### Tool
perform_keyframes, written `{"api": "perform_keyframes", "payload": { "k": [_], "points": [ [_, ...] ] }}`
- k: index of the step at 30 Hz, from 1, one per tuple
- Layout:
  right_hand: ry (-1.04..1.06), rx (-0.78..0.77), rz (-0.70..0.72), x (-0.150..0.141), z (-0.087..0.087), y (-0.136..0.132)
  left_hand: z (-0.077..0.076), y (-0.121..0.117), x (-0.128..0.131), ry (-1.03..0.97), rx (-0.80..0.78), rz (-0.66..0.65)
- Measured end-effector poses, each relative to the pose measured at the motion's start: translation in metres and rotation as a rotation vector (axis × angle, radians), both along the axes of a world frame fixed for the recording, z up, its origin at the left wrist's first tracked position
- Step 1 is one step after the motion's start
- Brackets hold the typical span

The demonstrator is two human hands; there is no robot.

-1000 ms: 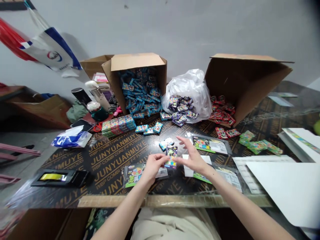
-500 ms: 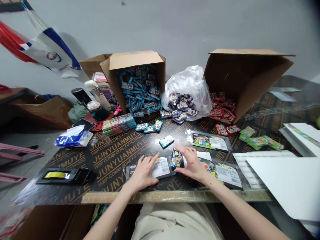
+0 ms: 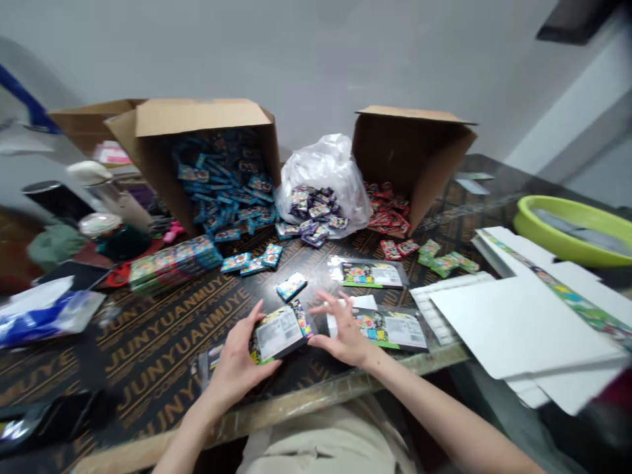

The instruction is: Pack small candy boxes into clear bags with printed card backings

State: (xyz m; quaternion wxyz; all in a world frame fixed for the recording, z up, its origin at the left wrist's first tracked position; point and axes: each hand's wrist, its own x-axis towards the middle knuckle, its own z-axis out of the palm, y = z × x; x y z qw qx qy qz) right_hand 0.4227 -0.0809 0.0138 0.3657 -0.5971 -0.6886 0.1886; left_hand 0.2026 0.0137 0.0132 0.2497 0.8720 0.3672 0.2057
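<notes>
My left hand (image 3: 239,359) is closed round the left part of a flat printed packet (image 3: 281,332), with its thumb at the near edge and a finger at the far edge. At that packet's right end is a small dark purple candy pack (image 3: 302,319). My right hand (image 3: 345,332) has its fingers spread just right of it, the thumb tip close to the pack; contact is unclear. Under and beside my right hand lies a second printed packet (image 3: 402,329). A single blue pack (image 3: 291,287) sits beyond the left hand's packet.
Behind stand a carton (image 3: 205,118) of blue packs, a plastic bag (image 3: 323,164) with purple packs, and a carton (image 3: 415,122) with red packs. Green packs (image 3: 447,263), white cards (image 3: 523,322) and a green basin (image 3: 538,243) are right. A tape dispenser (image 3: 44,421) is left.
The view has turned right. The purple pack, earlier between my right fingers, is now at the packet's end, and those fingers have spread. My left hand has closed on the packet, which is tilted.
</notes>
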Motion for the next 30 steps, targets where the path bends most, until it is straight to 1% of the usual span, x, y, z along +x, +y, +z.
{"api": "perform_keyframes", "payload": {
  "k": [2,3,4,5,7,8,10,11,12,14,16,18,19,20,22,24,25,26,27,29,30],
  "points": [
    [0.014,-0.062,0.07,0.002,0.004,0.0,-0.002,0.003,0.005,0.017,0.006,-0.009],
    [0.001,-0.069,0.083,0.009,0.006,0.003,-0.003,0.004,0.007,0.029,0.016,-0.018],
    [-0.027,-0.049,0.034,0.021,0.007,0.008,-0.005,0.006,0.009,0.045,0.027,-0.025],
    [-0.07,-0.01,-0.085,0.039,0.008,0.015,-0.008,0.007,0.009,0.064,0.042,-0.03],
    [-0.184,0.068,-0.461,0.088,0.007,0.032,-0.015,0.01,0.007,0.109,0.075,-0.044],
    [-0.256,0.065,-0.647,0.116,0.007,0.04,-0.02,0.01,0.004,0.137,0.09,-0.056],
    [-0.381,-0.047,-0.91,0.169,0.005,0.053,-0.03,0.012,-0.002,0.183,0.112,-0.074],
    [-0.423,-0.119,-0.977,0.191,0.005,0.057,-0.035,0.013,-0.005,0.198,0.116,-0.075],
    [-0.448,-0.173,-1.001,0.208,0.006,0.059,-0.039,0.014,-0.008,0.208,0.116,-0.073],
    [-0.463,-0.216,-0.98,0.226,0.009,0.061,-0.042,0.016,-0.01,0.213,0.115,-0.068],
    [-0.451,-0.184,-0.914,0.221,0.015,0.062,-0.036,0.017,-0.007,0.195,0.117,-0.048],
    [-0.432,-0.145,-0.817,0.196,0.021,0.065,-0.02,0.016,0.003,0.138,0.11,-0.008],
    [-0.411,-0.127,-0.735,0.178,0.024,0.066,-0.011,0.014,0.01,0.091,0.101,0.012],
    [-0.37,-0.116,-0.617,0.156,0.027,0.067,-0.001,0.011,0.019,0.043,0.086,0.035],
    [-0.233,-0.142,-0.297,0.11,0.031,0.064,0.016,0.002,0.039,-0.043,0.061,0.042],
    [-0.074,-0.234,0.029,0.068,0.034,0.057,0.026,-0.007,0.055,-0.098,-0.023,0.008],
    [-0.008,-0.277,0.137,0.052,0.034,0.052,0.027,-0.011,0.061,-0.118,-0.105,0.001],
    [0.04,-0.291,0.178,0.039,0.035,0.048,0.028,-0.015,0.065,-0.154,-0.222,0.017],
    [0.075,-0.259,0.169,0.03,0.035,0.043,0.026,-0.017,0.066,-0.214,-0.366,0.051],
    [0.09,-0.101,0.094,0.021,0.033,0.036,0.023,-0.02,0.063,-0.39,-0.697,0.155],
    [0.064,-0.016,0.068,0.018,0.032,0.032,0.021,-0.02,0.06,-0.489,-0.846,0.208]
  ]
}}
